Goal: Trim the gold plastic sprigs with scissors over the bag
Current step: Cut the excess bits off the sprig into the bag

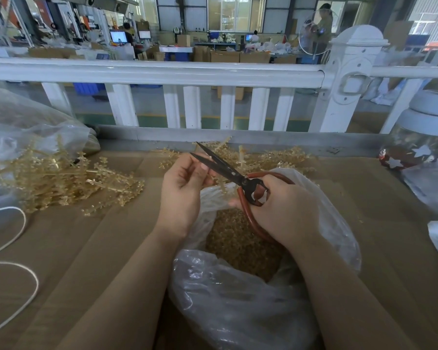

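A white slatted metal railing [213, 72] stood at 12 o'clock; beyond it stretched a daylit workshop with stacked brown cardboard boxes [225, 56].

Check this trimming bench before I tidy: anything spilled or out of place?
Nothing is damaged. Loose gold plastic sprigs lie scattered across the brown cardboard surface, left of and behind the clear plastic bag, and a white cord trails at the left edge.

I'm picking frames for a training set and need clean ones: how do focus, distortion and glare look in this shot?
Head view: the hands, left hand and right hand, and the scissors are sharp; the white railing bows from wide-angle distortion; the clear bag shows bright glare patches; the far workshop is soft and its windows are blown out.
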